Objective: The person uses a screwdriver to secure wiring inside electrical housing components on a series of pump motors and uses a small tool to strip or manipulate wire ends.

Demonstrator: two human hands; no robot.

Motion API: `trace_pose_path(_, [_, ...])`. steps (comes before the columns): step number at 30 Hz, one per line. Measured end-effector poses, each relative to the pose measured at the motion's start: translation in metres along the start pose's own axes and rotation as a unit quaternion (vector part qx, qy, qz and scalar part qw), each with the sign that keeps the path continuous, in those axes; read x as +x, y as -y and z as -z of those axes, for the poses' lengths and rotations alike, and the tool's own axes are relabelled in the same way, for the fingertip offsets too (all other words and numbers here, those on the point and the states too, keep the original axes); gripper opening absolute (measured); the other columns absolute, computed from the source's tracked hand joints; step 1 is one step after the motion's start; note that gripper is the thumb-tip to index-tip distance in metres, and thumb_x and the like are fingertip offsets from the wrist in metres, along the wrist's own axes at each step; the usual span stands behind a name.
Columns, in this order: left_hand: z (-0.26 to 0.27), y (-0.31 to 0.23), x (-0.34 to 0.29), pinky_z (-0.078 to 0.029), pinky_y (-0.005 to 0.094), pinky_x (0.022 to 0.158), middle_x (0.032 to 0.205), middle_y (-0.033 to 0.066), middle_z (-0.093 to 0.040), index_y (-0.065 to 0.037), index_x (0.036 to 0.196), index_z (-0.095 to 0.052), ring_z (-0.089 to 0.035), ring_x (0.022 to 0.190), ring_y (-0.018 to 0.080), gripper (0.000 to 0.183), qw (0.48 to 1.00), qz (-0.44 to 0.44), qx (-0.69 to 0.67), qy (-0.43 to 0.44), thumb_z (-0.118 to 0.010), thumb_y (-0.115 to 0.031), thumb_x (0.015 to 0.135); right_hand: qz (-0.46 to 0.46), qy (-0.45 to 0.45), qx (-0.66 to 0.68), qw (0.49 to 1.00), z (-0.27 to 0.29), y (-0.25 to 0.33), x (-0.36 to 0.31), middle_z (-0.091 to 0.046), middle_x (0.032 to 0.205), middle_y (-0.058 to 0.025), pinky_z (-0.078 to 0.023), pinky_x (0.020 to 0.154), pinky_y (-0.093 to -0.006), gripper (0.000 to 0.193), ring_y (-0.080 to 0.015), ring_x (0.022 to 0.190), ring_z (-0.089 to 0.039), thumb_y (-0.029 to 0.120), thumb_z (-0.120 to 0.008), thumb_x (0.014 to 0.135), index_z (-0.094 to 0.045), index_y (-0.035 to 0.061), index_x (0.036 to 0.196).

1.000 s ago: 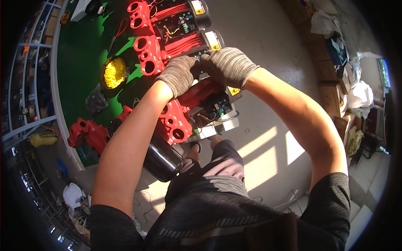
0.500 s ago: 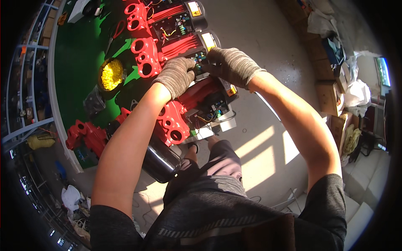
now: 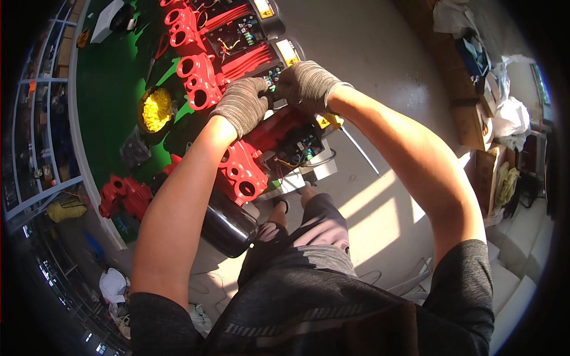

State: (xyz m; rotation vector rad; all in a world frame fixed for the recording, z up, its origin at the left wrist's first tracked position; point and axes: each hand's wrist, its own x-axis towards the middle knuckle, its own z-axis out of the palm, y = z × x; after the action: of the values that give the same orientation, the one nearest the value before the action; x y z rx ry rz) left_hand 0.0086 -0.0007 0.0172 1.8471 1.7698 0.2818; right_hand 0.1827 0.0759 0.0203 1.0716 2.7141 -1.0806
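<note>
Both my hands wear grey-brown knitted gloves and meet over the open terminal box of a red pump [image 3: 199, 80] with a finned motor. My left hand [image 3: 242, 107] is closed, its fingertips at the near left edge of the small circuit board [image 3: 272, 77]; what they pinch is hidden. My right hand [image 3: 306, 86] is curled at the board's right side. From beneath it a long thin shaft [image 3: 361, 149] with a yellowish end points down and right, like a screwdriver held in the palm. A nearer red pump [image 3: 243, 172] shows its own open box with wires [image 3: 297, 155].
More red pumps [image 3: 181, 26] line the green tabletop [image 3: 98, 118]. A bowl of yellow small parts [image 3: 155, 111] and a clear plastic bag [image 3: 135, 148] stand left. A black cylinder [image 3: 230, 228] lies close to my body. Cardboard boxes [image 3: 473, 123] are at right, blue shelving [image 3: 47, 133] at left.
My right hand has shifted left with the shaft beneath it, closer to my left hand. The whole view has slid slightly, moving the pumps a little left.
</note>
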Motion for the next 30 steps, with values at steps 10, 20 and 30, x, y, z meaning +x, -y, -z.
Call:
trace_pose_path(10, [0.003,-0.007,0.006,-0.055,0.0386,0.073,0.078,0.0174,-0.071,-0.001,0.091,-0.070,-0.069,0.072,0.0262,0.019,0.995,0.038,-0.067,0.057,-0.065,-0.019,0.089,-0.158,-0.164,0.315,0.921,0.047,0.006,-0.096,-0.067,0.078,-0.0124,-0.056,0.076,-0.0354,0.028,-0.0216,0.078,-0.069,0.024,-0.058,0.091,-0.066,-0.0003,0.103])
trace_pose_path(20, [-0.005,0.011,0.011,-0.053,0.0363,0.061,0.067,0.0118,-0.065,-0.004,0.096,-0.069,-0.064,0.059,0.0186,0.022,0.996,0.051,-0.025,0.066,-0.063,-0.026,0.092,-0.134,-0.524,0.462,0.703,-0.005,0.024,-0.314,-0.065,0.118,-0.0158,-0.059,0.092,-0.0373,0.032,-0.0302,0.114,-0.066,0.013,-0.061,0.099,-0.058,-0.0016,0.126])
trace_pose_path(30, [-0.010,0.027,0.024,-0.050,0.0319,0.059,0.069,0.0099,-0.065,-0.001,0.095,-0.067,-0.060,0.058,0.0150,0.021,0.987,-0.053,0.152,0.029,-0.063,-0.021,0.094,-0.176,-0.642,0.459,0.588,-0.099,0.067,-0.277,-0.061,0.113,-0.0110,-0.062,0.086,-0.0328,0.031,-0.0215,0.105,-0.064,0.007,-0.075,0.087,-0.066,0.0029,0.116])
